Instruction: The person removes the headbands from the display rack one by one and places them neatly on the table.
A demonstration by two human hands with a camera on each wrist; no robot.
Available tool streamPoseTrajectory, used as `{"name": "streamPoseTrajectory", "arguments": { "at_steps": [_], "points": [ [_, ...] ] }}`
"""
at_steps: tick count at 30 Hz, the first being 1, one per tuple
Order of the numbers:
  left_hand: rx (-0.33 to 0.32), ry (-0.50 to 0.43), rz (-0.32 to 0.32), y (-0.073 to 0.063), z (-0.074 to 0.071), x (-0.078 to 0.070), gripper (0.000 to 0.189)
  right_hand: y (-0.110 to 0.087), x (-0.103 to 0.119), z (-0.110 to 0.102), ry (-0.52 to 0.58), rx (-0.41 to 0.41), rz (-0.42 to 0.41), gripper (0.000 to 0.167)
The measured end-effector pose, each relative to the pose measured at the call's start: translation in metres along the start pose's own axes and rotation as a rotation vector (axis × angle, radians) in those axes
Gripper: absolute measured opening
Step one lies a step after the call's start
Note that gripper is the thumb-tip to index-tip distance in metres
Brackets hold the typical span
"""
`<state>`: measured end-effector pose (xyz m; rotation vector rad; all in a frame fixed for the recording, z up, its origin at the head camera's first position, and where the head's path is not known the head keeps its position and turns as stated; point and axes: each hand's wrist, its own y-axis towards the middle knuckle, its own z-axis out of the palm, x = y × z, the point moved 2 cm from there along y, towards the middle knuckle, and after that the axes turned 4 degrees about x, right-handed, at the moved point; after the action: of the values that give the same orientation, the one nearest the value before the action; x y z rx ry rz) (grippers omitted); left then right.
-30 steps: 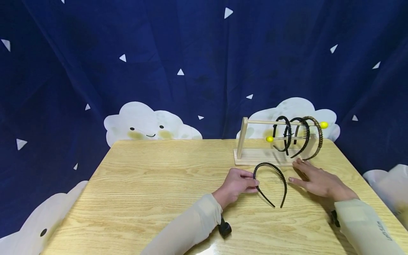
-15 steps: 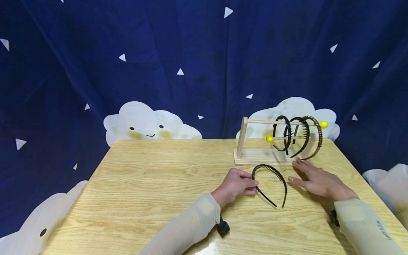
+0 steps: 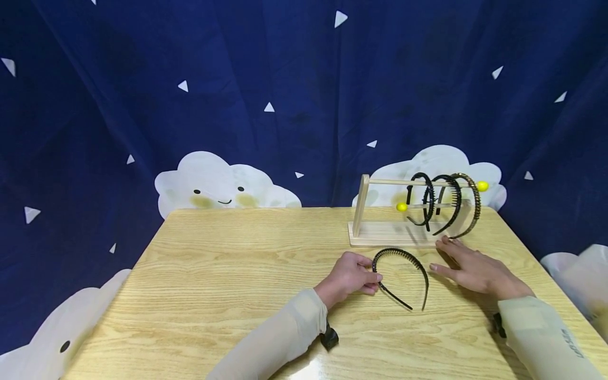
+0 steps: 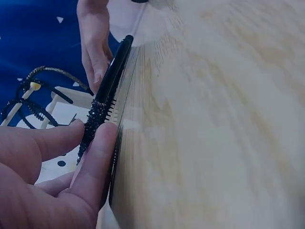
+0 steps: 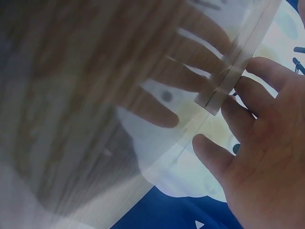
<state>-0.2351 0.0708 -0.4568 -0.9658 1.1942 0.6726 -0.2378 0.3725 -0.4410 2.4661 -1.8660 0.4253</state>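
Note:
A black toothed headband [image 3: 426, 282] is in my left hand [image 3: 349, 277], pinched on its left side between thumb and fingers. In the left wrist view the headband [image 4: 97, 112] has a sparkly beaded part and a smooth black end. It is close over the tabletop, both ends toward me. To its right, my right hand [image 3: 480, 272] has its fingers spread, the fingertips right at the front edge of the wooden rack's base [image 3: 380, 234]. Nothing lies in that hand [image 5: 267, 133] in the right wrist view.
On the rack hang a black headband [image 3: 431, 200], a toothed black headband [image 3: 458, 200] and a brown patterned headband [image 3: 477, 208]. Yellow knobs [image 3: 401, 207] cap its rods. The wooden table [image 3: 214, 274] reaches a dark blue curtain [image 3: 237, 105] behind.
My left hand has shifted slightly left with the headband, which has lowered and turned a little. My right hand has stayed in place.

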Motion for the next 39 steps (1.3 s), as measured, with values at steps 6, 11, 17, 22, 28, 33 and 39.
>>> {"name": "streamPoseTrajectory", "arguments": {
  "at_steps": [6, 11, 17, 22, 28, 33, 39],
  "points": [
    [0.019, 0.036, -0.004, 0.0, -0.001, -0.002, 0.047, 0.001, -0.001, 0.0, -0.011, 0.009, 0.008, 0.09],
    [0.023, 0.076, -0.014, 0.0, -0.001, -0.003, 0.047, 0.001, 0.0, 0.0, -0.011, 0.013, 0.012, 0.09],
    [0.01, 0.115, -0.023, 0.0, -0.001, -0.005, 0.048, 0.0, 0.0, 0.0, -0.015, 0.008, 0.006, 0.089],
    [-0.007, 0.138, -0.037, 0.0, 0.0, -0.008, 0.046, 0.0, 0.001, -0.001, -0.016, 0.01, 0.015, 0.089],
    [-0.009, 0.144, -0.051, -0.001, 0.0, -0.009, 0.041, 0.0, 0.001, -0.001, -0.015, 0.017, 0.022, 0.088],
    [-0.016, 0.165, -0.041, -0.002, 0.0, -0.01, 0.041, 0.0, 0.001, 0.0, -0.012, 0.009, 0.013, 0.089],
    [-0.041, 0.179, -0.018, -0.001, -0.001, -0.015, 0.039, -0.001, 0.002, -0.002, -0.013, 0.009, 0.015, 0.089]
  ]
}}
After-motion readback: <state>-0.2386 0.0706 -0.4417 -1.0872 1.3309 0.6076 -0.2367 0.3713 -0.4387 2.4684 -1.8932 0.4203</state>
